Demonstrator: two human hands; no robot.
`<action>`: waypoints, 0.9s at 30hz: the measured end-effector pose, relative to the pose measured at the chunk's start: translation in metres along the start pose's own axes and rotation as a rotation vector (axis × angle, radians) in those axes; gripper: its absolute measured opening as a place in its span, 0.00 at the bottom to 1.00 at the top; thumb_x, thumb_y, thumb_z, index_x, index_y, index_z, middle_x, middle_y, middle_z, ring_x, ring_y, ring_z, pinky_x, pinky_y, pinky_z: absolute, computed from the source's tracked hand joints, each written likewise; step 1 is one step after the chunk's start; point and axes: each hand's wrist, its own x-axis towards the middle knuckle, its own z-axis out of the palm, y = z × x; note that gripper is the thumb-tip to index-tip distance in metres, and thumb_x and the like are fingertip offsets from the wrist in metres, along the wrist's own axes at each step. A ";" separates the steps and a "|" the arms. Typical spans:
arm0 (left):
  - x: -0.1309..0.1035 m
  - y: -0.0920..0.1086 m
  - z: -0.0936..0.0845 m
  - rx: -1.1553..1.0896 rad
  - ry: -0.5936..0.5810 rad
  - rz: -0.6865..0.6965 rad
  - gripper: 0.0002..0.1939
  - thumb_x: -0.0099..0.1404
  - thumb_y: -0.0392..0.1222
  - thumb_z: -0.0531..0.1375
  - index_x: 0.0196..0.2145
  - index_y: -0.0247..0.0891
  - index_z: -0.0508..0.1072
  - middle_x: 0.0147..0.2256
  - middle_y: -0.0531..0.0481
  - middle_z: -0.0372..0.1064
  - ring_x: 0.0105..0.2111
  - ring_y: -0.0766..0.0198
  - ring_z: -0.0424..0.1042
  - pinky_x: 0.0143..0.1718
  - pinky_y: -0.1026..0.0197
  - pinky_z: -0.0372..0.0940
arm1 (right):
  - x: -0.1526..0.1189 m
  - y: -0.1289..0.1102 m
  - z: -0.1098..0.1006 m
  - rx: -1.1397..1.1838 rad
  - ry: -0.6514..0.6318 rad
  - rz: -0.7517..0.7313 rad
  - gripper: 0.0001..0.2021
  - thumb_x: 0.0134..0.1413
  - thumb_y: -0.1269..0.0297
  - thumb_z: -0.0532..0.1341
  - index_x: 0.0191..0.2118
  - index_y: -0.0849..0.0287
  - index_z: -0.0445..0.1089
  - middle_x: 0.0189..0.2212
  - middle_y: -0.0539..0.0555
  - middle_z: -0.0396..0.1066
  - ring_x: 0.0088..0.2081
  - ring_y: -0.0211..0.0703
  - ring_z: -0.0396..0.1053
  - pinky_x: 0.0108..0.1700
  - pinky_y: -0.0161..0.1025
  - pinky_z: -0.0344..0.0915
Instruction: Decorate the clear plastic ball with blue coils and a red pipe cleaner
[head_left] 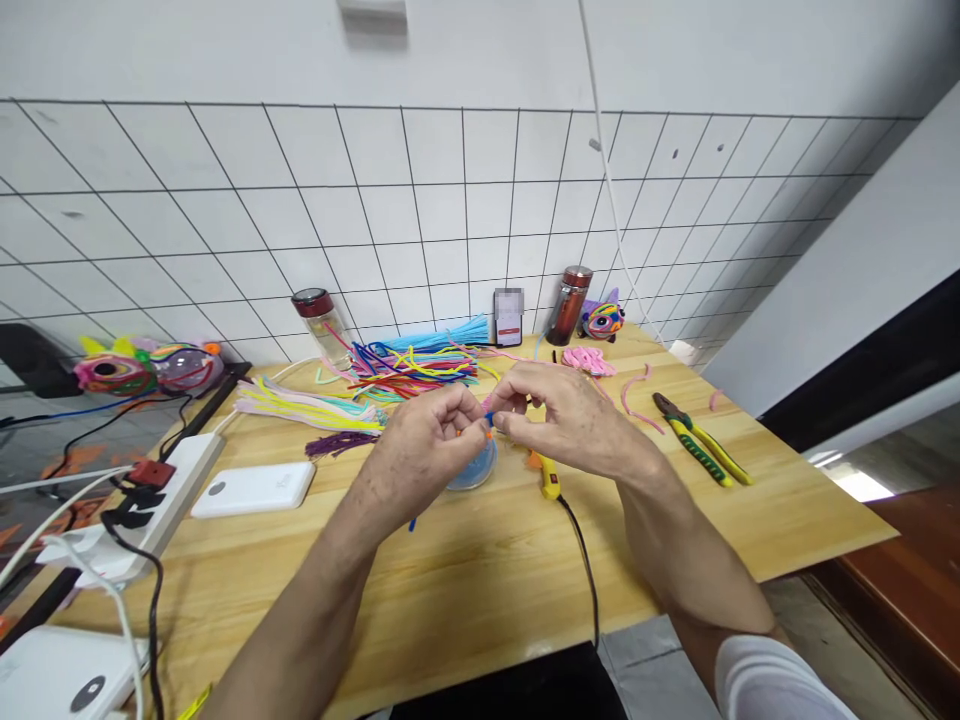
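Note:
My left hand and my right hand meet over the middle of the table. Between their fingertips is a small blue piece, seemingly a pipe cleaner, pinched from both sides. Just below my left fingers lies a round, clear bluish object, partly covered by that hand, with a bit of orange at its top. Under my right hand a yellow tool with a black cord rests on the wood. A short blue end shows below my left wrist.
Colourful pipe cleaners lie behind my hands. Yellow-green pliers are at the right. A white power bank and power strip sit left. At the back stand a phone, a red flask and a glass bottle.

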 end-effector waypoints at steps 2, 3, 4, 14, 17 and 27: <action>0.000 -0.001 0.000 -0.027 -0.008 -0.005 0.06 0.58 0.43 0.63 0.26 0.39 0.72 0.21 0.56 0.64 0.22 0.70 0.60 0.22 0.67 0.53 | 0.001 0.000 0.001 0.012 0.013 -0.007 0.08 0.53 0.76 0.63 0.32 0.56 0.77 0.28 0.48 0.75 0.33 0.40 0.70 0.36 0.38 0.61; 0.000 -0.001 0.000 -0.061 -0.013 -0.015 0.07 0.59 0.43 0.63 0.27 0.39 0.72 0.21 0.56 0.65 0.22 0.69 0.60 0.22 0.67 0.54 | 0.002 0.000 0.002 0.031 0.028 -0.001 0.08 0.53 0.76 0.63 0.31 0.56 0.77 0.28 0.48 0.74 0.33 0.40 0.69 0.36 0.38 0.61; 0.000 -0.002 0.000 -0.102 -0.017 -0.027 0.07 0.59 0.44 0.64 0.29 0.38 0.73 0.22 0.56 0.66 0.22 0.69 0.62 0.23 0.67 0.56 | 0.003 0.000 0.003 0.058 0.049 0.010 0.07 0.54 0.75 0.63 0.30 0.56 0.76 0.27 0.48 0.74 0.32 0.40 0.69 0.35 0.38 0.60; 0.001 -0.002 0.002 -0.318 0.108 -0.030 0.09 0.58 0.43 0.69 0.31 0.37 0.75 0.22 0.57 0.67 0.21 0.71 0.63 0.23 0.68 0.59 | 0.009 -0.003 0.019 0.392 0.261 0.090 0.04 0.54 0.68 0.63 0.29 0.56 0.73 0.26 0.48 0.72 0.30 0.38 0.65 0.33 0.38 0.60; 0.000 0.000 0.003 -0.364 0.148 0.001 0.08 0.58 0.42 0.69 0.31 0.37 0.75 0.21 0.58 0.67 0.20 0.71 0.63 0.22 0.68 0.58 | 0.009 -0.003 0.029 0.530 0.322 0.120 0.05 0.55 0.63 0.66 0.30 0.56 0.73 0.27 0.47 0.72 0.29 0.38 0.66 0.33 0.38 0.62; 0.002 0.003 0.000 -0.375 0.242 0.007 0.07 0.55 0.41 0.67 0.28 0.38 0.72 0.19 0.60 0.65 0.18 0.71 0.61 0.20 0.68 0.56 | 0.010 0.007 0.041 0.796 0.214 0.224 0.08 0.55 0.58 0.71 0.32 0.55 0.77 0.27 0.47 0.73 0.30 0.39 0.68 0.35 0.38 0.65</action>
